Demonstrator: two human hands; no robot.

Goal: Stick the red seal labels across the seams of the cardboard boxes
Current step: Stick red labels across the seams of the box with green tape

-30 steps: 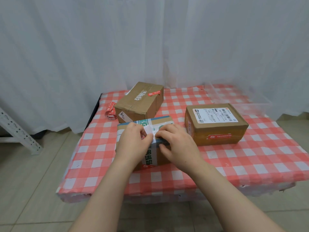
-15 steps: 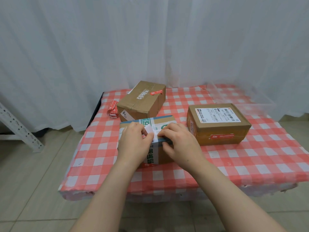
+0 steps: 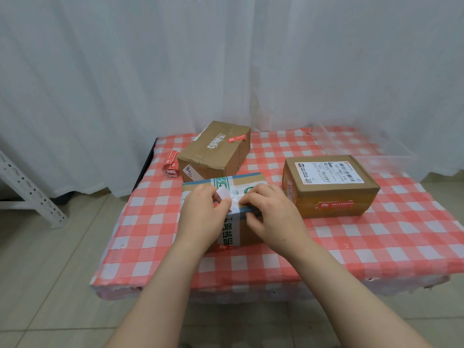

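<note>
The red seal label [image 3: 223, 195] (white backing up) sits at the top near edge of the near box [image 3: 247, 229], mid-worktop [image 3: 376, 247], in the left hand [image 3: 203, 209]'s pinching grip. The right hand [image 3: 271, 214] clasps that box's edge, thumb on its front. A far box [image 3: 216, 156] and a right box [image 3: 331, 192] carry seals; spare labels [image 3: 172, 164] lie far left.

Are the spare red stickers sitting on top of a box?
No, the spare red seal labels lie on the checked tablecloth beside the far cardboard box.
</note>
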